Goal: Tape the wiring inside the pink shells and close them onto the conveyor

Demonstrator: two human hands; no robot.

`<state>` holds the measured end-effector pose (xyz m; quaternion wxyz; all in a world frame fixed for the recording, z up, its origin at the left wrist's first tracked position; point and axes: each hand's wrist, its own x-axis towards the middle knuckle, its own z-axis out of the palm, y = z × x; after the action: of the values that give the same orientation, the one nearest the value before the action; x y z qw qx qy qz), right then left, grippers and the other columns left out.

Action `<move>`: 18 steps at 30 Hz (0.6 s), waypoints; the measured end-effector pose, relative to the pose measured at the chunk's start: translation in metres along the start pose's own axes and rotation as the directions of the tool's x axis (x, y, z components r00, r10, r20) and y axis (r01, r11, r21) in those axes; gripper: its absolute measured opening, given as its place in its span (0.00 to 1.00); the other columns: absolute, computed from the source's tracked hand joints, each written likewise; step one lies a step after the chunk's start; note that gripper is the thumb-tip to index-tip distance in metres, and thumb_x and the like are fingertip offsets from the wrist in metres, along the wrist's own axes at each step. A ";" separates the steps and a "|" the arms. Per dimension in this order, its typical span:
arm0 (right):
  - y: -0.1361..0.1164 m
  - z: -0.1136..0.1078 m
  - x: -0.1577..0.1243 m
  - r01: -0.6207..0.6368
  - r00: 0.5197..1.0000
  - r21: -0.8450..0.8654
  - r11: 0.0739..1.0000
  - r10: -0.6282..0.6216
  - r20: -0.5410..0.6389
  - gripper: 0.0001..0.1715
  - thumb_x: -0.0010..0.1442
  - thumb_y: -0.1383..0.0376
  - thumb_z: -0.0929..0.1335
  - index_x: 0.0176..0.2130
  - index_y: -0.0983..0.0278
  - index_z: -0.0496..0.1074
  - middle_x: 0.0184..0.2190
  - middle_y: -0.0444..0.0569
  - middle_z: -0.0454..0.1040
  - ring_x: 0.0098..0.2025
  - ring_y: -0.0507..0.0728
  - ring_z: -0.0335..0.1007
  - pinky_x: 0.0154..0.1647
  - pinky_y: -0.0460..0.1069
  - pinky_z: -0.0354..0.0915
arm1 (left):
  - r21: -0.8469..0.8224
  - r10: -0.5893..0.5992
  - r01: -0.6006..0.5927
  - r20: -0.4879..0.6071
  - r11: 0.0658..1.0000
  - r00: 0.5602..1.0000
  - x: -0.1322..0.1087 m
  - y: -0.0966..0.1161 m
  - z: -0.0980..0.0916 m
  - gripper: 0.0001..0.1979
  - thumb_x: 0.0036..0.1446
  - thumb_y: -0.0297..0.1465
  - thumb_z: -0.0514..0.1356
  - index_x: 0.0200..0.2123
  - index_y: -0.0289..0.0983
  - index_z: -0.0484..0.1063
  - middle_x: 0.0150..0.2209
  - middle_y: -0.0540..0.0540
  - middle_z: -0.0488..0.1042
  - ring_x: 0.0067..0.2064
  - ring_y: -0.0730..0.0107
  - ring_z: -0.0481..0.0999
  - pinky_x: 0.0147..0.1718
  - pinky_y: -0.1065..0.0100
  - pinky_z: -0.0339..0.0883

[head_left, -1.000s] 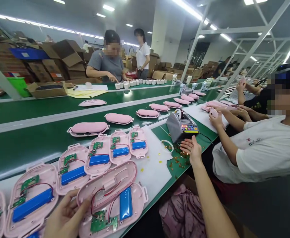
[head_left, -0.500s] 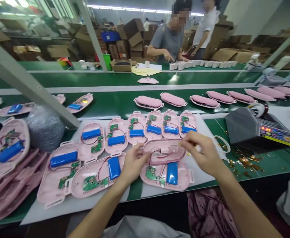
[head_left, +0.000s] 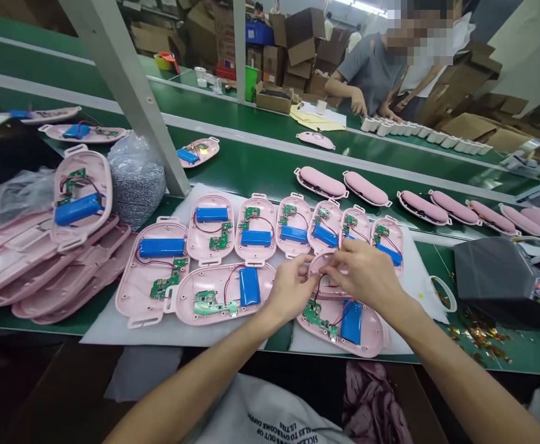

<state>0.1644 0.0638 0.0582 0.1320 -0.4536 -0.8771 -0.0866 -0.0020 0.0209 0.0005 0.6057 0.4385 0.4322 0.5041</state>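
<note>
My left hand [head_left: 290, 288] and my right hand [head_left: 367, 274] meet over an open pink shell [head_left: 344, 324] at the near table edge. It carries a blue battery [head_left: 352, 322], a green circuit board [head_left: 317, 315] and red wires. Both hands pinch at its raised upper half [head_left: 325, 277]; what lies between the fingertips is hidden. A row of several open pink shells with blue batteries [head_left: 256, 234] lies on a white sheet [head_left: 126, 320] just beyond and to the left.
Stacked pink shells [head_left: 48, 271] and a bag of small grey parts [head_left: 135, 179] lie at left by a slanted metal post [head_left: 126, 92]. Closed pink units [head_left: 320, 182] ride the green conveyor [head_left: 251, 166]. A grey tape dispenser [head_left: 505, 280] stands at right. Two people work across the belt.
My right hand came back from the tape dispenser to the open shell and both hands closed in on its upper half. My view swung left and down.
</note>
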 end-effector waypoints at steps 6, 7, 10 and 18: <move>0.032 -0.008 -0.003 -0.174 0.978 0.381 0.908 0.113 0.177 0.10 0.60 0.56 0.69 0.38 0.58 0.74 0.35 0.45 0.77 0.36 0.56 0.72 0.34 0.49 0.62 | 0.156 0.103 -0.103 0.007 0.982 0.995 -0.003 0.007 -0.001 0.11 0.58 0.30 0.61 0.45 0.37 0.71 0.41 0.44 0.78 0.42 0.61 0.79 0.39 0.65 0.72; 0.034 -0.010 -0.008 -0.164 0.979 0.419 0.893 0.095 0.181 0.08 0.61 0.58 0.68 0.37 0.58 0.74 0.34 0.44 0.77 0.35 0.56 0.72 0.35 0.49 0.63 | 0.223 0.137 -0.137 0.017 0.965 0.990 -0.004 0.009 -0.001 0.12 0.58 0.31 0.61 0.46 0.38 0.71 0.42 0.44 0.78 0.43 0.60 0.78 0.40 0.65 0.71; 0.027 -0.019 -0.031 -0.084 0.996 0.440 0.894 0.078 0.033 0.06 0.63 0.61 0.67 0.36 0.61 0.73 0.33 0.47 0.77 0.36 0.56 0.73 0.37 0.50 0.64 | 0.418 0.209 -0.237 0.114 0.877 0.971 -0.009 0.014 -0.002 0.10 0.62 0.34 0.58 0.44 0.39 0.74 0.39 0.46 0.79 0.41 0.61 0.78 0.41 0.65 0.70; -0.044 0.004 -0.120 0.065 0.984 0.096 0.993 -0.048 -0.170 0.25 0.53 0.57 0.71 0.49 0.61 0.70 0.46 0.58 0.74 0.44 0.67 0.72 0.40 0.57 0.67 | 0.490 0.065 -0.803 0.840 0.339 0.539 -0.031 0.055 -0.026 0.23 0.53 0.18 0.54 0.52 0.38 0.70 0.64 0.36 0.62 0.68 0.51 0.55 0.67 0.46 0.43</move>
<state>0.1941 -0.0530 0.0154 0.2256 -0.4124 -0.8787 -0.0834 -0.0433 -0.0012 0.0495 0.2367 0.9347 0.2033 0.1704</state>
